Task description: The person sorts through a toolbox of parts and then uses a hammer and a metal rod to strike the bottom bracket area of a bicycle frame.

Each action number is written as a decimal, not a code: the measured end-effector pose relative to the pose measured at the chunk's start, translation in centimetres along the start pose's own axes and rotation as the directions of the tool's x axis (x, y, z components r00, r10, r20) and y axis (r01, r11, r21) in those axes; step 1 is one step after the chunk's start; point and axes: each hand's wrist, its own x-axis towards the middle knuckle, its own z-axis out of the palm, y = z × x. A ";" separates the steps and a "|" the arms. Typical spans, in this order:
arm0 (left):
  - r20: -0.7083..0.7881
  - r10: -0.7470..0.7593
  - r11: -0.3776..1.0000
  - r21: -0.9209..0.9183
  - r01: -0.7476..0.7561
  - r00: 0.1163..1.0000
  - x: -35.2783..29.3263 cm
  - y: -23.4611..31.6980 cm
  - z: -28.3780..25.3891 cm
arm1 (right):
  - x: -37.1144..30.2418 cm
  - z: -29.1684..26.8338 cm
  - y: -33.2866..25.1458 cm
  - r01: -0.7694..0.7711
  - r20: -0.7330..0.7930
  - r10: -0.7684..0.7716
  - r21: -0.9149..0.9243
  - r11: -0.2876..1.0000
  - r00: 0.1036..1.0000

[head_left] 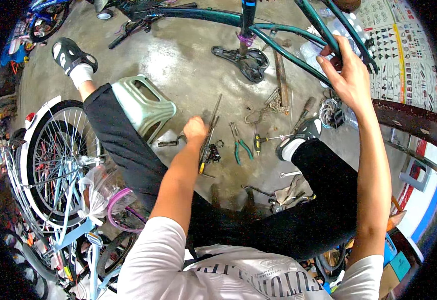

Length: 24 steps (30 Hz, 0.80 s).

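So, the green bike frame (pixel 203 15) stood on its saddle (pixel 254 65) ahead, its rear apparently stripped and nothing yet refitted, the right hand (pixel 351 82) gripping a tube (pixel 321 27), the left hand (pixel 195 129) curled by a long tool (pixel 210 136), its hold impossible to tell.

Head-worn fisheye view, facing steeply down over the wearer's own lap, its round rim dark and bending straight edges. Closest, at the near edge, is a white printed fabric T-shirt (pixel 243 277); farther below spreads smooth grey concrete floor (pixel 193 60); a dark green metal bicycle frame (pixel 203 16) crosses the far side.
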 end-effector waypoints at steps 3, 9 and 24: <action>0.031 -0.016 0.994 -0.109 0.019 0.999 -5.7 1.9 -2.6 | -2.2 -0.2 0.5 -0.037 0.088 0.039 -0.026 0.999 0.995; -0.344 0.013 0.886 -0.432 -0.171 0.939 -3.1 4.0 -4.4 | -0.7 -0.1 1.7 0.085 -0.019 -0.086 -0.078 0.993 0.996; -0.709 0.478 0.310 -0.416 -0.855 0.518 -25.3 21.1 -27.2 | -30.7 -10.3 10.2 -0.115 -0.408 0.276 0.377 0.919 0.870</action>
